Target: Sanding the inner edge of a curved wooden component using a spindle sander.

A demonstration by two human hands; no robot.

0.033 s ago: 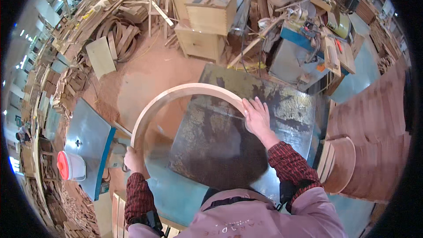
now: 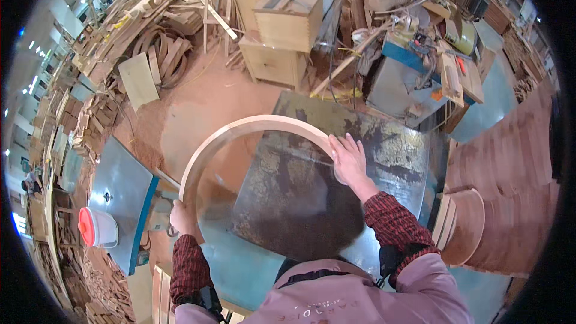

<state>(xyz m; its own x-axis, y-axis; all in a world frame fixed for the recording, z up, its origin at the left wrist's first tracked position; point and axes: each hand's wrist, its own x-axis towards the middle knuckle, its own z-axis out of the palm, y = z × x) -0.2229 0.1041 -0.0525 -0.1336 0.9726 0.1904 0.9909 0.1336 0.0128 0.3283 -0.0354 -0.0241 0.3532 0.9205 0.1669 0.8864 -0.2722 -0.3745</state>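
Note:
A pale, curved wooden strip (image 2: 258,123), bent into a half-ring, arches above the dark, stained tabletop (image 2: 294,192). Wrapped around its lower left end is my left hand (image 2: 183,218), with the fingers closed. My right hand (image 2: 349,161) grips the strip's right end, its back facing up and its fingers reaching along the outer side. The tip of that end is hidden beneath the right palm. A thin bar (image 2: 168,178) shows just beyond my left hand, by the strip's outer edge.
Left stands a blue-edged metal table (image 2: 123,174) bearing a white bucket (image 2: 105,228) with a red lid. Wooden cabinets (image 2: 279,63) stand ahead on the dusty floor. A machine (image 2: 402,87) is far right; stacked brown panels (image 2: 504,174) lie right. Wood scraps (image 2: 159,21) pile up at far left.

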